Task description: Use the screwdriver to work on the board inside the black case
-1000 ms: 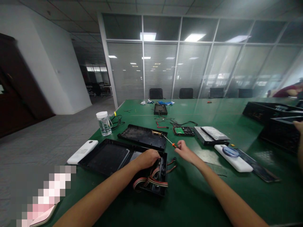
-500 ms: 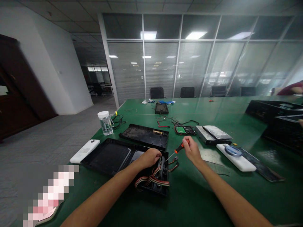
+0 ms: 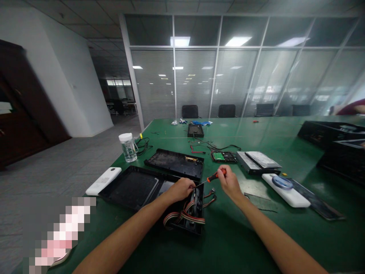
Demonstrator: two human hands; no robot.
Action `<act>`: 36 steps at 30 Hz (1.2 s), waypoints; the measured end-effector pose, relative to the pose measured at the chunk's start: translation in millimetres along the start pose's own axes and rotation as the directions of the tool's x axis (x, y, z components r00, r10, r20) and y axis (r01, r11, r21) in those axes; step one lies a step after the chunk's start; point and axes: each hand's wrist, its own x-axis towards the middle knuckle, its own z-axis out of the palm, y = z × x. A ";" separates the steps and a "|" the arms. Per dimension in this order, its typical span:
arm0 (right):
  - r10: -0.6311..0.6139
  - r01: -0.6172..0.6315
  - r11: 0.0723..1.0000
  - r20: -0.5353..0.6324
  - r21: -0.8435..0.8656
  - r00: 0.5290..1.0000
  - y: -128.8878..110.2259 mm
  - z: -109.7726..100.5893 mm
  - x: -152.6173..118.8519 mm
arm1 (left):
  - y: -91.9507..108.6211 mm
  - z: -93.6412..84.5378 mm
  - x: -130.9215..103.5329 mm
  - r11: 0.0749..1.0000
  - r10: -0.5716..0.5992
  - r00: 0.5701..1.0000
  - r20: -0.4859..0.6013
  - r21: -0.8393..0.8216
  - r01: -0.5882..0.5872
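Note:
My right hand (image 3: 229, 182) grips a small screwdriver (image 3: 214, 177) with an orange and black handle; its thin shaft points left and down toward my left hand. My left hand (image 3: 180, 189) rests closed on the right inner edge of an open black plastic case (image 3: 132, 188), pinching something small I cannot make out. Striped ribbon cables (image 3: 185, 216) spill from the case's right end, just below my left hand. A second black case panel (image 3: 174, 163) lies flat just behind.
On the green table (image 3: 228, 236): a clear jar with a white lid (image 3: 128, 147), a white oblong device (image 3: 103, 180), a green circuit board (image 3: 223, 156), a flat drive (image 3: 258, 161), another white device (image 3: 285, 191), loose wires (image 3: 212, 146). Black cases (image 3: 330, 135) stand at right.
My right hand picked the screwdriver up from the table, swung its tip round to the left and brought it close to my left hand. The left hand stayed on the case.

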 end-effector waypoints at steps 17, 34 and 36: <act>-0.373 0.411 0.881 0.190 -0.233 0.908 -47.1 -17.2 26.1 | 4.1 -4.2 0.2 0.998 -0.015 0.999 0.030 0.060 0.013; -0.096 0.450 0.794 0.647 -0.409 0.756 -112.2 -42.5 57.4 | 2.6 -2.5 1.0 0.997 -0.030 0.999 0.035 0.073 0.027; -0.058 0.440 0.784 0.654 -0.438 0.755 -115.4 -39.4 59.7 | 1.9 -2.0 0.8 0.997 -0.033 0.999 0.038 0.072 0.030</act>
